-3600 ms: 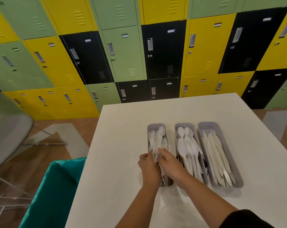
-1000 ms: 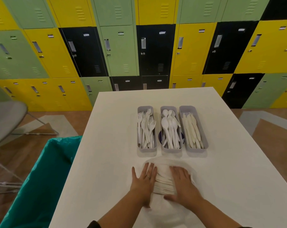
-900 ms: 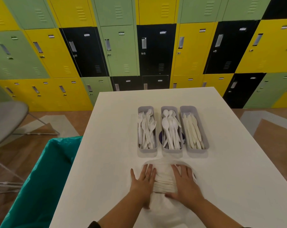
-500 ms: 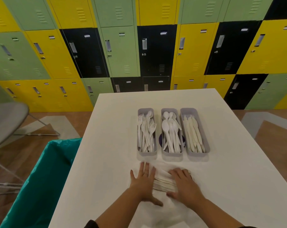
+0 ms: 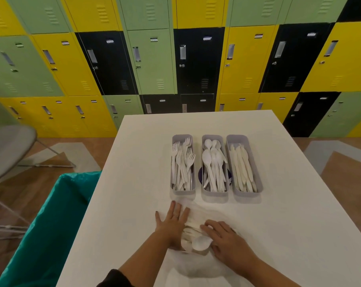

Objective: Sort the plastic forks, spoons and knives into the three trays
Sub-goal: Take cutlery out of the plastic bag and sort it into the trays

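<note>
Nearest us, our left hand [image 5: 174, 221] now lies flat with fingers spread and our right hand [image 5: 225, 238] loosely curled, both pressing a clear bag of cutlery [image 5: 196, 235] they have drawn closer along the bench [image 5: 299, 224]. Beyond the fingertips, the forks tray [image 5: 183, 191], spoons tray [image 5: 214, 195] and knives tray [image 5: 246, 194] stand filled; we judge another batch awaits sorting.

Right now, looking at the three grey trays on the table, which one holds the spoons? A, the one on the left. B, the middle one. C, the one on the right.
B: the middle tray holds the round-bowled spoons, while forks fill the left tray and knives the right tray.
</note>
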The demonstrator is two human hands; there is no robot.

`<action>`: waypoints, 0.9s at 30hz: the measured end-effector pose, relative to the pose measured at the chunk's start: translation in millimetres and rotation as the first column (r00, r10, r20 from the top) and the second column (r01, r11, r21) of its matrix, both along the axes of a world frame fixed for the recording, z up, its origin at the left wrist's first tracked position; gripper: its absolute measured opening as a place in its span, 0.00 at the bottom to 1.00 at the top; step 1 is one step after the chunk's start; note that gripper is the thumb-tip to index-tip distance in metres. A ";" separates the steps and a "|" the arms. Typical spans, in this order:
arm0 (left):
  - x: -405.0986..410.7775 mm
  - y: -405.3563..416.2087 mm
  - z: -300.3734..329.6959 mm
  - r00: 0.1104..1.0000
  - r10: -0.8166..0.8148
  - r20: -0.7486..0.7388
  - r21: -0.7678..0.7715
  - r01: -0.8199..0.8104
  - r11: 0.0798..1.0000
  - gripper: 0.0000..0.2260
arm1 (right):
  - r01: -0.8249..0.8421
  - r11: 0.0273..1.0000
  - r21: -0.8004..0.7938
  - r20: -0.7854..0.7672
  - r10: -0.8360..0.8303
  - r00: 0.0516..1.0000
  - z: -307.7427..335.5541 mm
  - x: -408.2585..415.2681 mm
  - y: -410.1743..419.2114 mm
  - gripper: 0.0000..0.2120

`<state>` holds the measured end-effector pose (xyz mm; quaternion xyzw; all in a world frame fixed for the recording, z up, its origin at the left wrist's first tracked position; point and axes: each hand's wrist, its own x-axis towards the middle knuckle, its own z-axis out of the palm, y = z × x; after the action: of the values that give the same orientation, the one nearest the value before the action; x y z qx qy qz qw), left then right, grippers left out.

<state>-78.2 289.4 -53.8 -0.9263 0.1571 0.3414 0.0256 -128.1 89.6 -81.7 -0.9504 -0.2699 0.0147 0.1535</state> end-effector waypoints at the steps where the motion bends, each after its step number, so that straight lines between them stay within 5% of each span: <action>1: -0.2 0.5 -1.2 1.000 -0.004 0.001 0.004 0.004 1.000 0.52 | 0.012 1.000 -0.015 -0.014 -0.012 1.000 0.2 1.8 0.7 0.27; 12: -2.9 1.7 -3.4 1.000 0.004 -0.005 0.034 -0.004 0.999 0.49 | 0.090 0.955 -0.282 0.102 -0.063 0.993 15.4 27.2 29.5 0.23; 17: -5.2 4.0 -4.1 1.000 0.002 -0.006 0.023 -0.002 1.000 0.47 | 0.059 0.937 -0.344 -0.083 -0.092 0.992 22.2 30.4 32.0 0.17; 22: -8.5 6.9 -9.9 1.000 0.023 -0.003 0.001 -0.023 1.000 0.47 | -0.093 0.981 -0.170 -0.058 0.084 0.995 11.4 19.4 13.9 0.26; 27: -10.4 7.5 -5.6 0.999 0.039 0.012 -0.027 -0.039 0.999 0.49 | 0.025 0.997 0.067 0.010 -0.026 1.000 7.4 9.1 -2.8 0.26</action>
<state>-88.6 296.9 -59.4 -0.9317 0.1434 0.3338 0.0075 -119.0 86.7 -74.3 -0.9482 -0.2590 -0.0015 0.1841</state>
